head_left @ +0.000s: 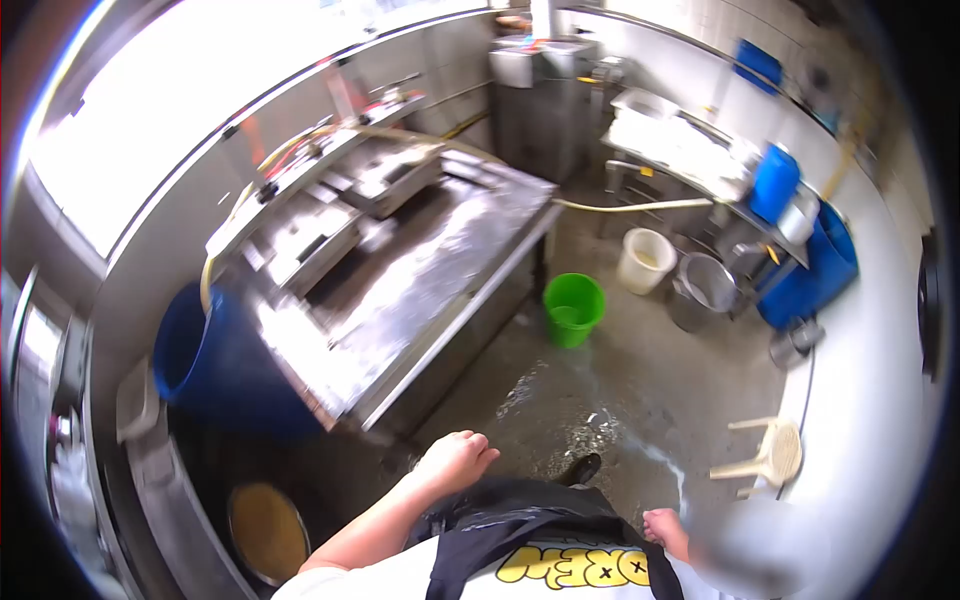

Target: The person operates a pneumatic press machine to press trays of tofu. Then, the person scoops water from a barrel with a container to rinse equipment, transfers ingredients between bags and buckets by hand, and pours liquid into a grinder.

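Note:
My left hand (458,460) hangs in front of my dark apron (505,515), fingers loosely curled, with nothing visible in it. Lower right, my right hand (668,528) is beside my body, its fingers curled too; nothing shows in it. A grey blur covers the area just right of that forearm. Neither hand touches any object. Ahead on the wet floor stands a bright green bucket (574,312). Closest to my left hand is the near corner of a large steel table (400,385).
Blue barrels stand at the left (190,345) and right (835,265). A white bucket (646,260) and a grey bucket (703,290) sit by a side table (690,165). A cream plastic stool (780,450) lies tipped near the wall. A pale hose (630,206) spans the two tables.

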`<state>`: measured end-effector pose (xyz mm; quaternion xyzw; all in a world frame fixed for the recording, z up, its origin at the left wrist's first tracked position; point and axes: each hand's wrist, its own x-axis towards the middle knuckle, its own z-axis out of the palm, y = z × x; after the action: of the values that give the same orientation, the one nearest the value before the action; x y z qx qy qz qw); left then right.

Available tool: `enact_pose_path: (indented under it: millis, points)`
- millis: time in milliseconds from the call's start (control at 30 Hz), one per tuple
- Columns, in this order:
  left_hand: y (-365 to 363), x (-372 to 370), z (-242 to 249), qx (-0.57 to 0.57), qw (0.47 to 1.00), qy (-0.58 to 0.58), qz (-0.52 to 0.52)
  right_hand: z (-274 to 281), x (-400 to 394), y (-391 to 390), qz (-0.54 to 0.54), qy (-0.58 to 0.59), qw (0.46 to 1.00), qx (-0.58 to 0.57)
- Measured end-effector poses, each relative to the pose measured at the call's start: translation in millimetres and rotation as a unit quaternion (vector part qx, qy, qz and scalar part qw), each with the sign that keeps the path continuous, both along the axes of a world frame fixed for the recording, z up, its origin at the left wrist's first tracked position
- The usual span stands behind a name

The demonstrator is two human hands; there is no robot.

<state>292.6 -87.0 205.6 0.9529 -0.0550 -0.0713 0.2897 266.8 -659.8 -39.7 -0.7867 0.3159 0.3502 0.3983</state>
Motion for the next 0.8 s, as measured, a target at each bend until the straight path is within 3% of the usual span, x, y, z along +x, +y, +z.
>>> enact_pose_path:
  millis: [67,100,167,233,300,367,400,467,500,567,600,667,800]
  points:
    - [-37,49,3,0.009,0.998,-0.04,-0.037,-39,-4,-31,-0.067,0.039,0.996,0.032]
    - [-59,73,6,0.008,0.996,-0.041,-0.074,-74,-11,-57,0.097,-0.008,0.995,0.004]
    - [-107,123,13,-0.021,0.993,-0.083,-0.085,-126,-18,-105,0.417,-0.096,0.901,-0.066]
    - [-157,169,19,-0.035,0.989,-0.093,-0.111,-128,-14,-137,0.431,-0.106,0.895,-0.047]
    - [-206,207,24,-0.041,0.982,-0.101,-0.156,-123,-1,-159,0.34,0.043,0.935,-0.089]
    - [-250,244,29,-0.043,0.974,-0.092,-0.204,-113,6,-187,0.281,-0.067,0.953,-0.09]
    - [-270,260,30,-0.048,0.971,-0.091,-0.215,-100,16,-201,0.265,-0.06,0.958,-0.095]
    - [-302,289,33,-0.059,0.967,-0.09,-0.232,-69,49,-220,0.056,0.046,0.994,-0.077]
    - [-317,303,33,-0.045,0.965,-0.088,-0.243,-65,57,-231,0.049,0.051,0.994,-0.08]
    - [-340,330,29,-0.038,0.963,-0.086,-0.252,-53,84,-253,-0.098,-0.026,0.993,-0.065]
    - [-350,343,24,-0.035,0.962,-0.077,-0.261,-49,97,-259,-0.099,-0.024,0.992,-0.07]
    - [-368,372,14,-0.037,0.96,-0.066,-0.271,-45,117,-267,-0.204,-0.112,0.972,-0.038]
    - [-401,437,-7,-0.028,0.958,-0.033,-0.282,-85,146,-298,-0.109,-0.097,0.986,-0.075]
